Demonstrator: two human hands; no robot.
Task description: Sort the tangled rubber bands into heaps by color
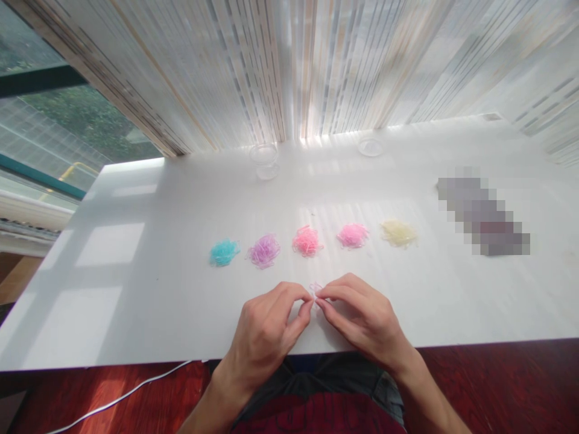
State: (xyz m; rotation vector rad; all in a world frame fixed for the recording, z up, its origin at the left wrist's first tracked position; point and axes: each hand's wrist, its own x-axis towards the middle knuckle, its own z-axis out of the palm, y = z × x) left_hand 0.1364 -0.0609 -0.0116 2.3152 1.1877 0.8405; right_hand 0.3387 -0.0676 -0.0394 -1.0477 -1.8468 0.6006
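Note:
My left hand (266, 322) and my right hand (368, 313) meet over the front of the white table. On each hand, thumb and forefinger are pinched together, the tips almost touching. Between them shows a little pale pink elastic band (314, 295); the fingers partly cover it, and I cannot tell whether more such bands lie under it. Beyond the hands, small heaps of loose elastic bands form a row: turquoise (224, 252), purple (264, 251), coral pink (307, 241), bright pink (353, 235) and pale yellow (398, 232).
A clear round container (263, 158) stands at the back of the table (181, 313), with a clear lid (370, 146) to its right. A pixelated grey object (486, 214) lies on the right side. Striped curtains (307, 66) hang behind; a white cable (122, 398) crosses the floor.

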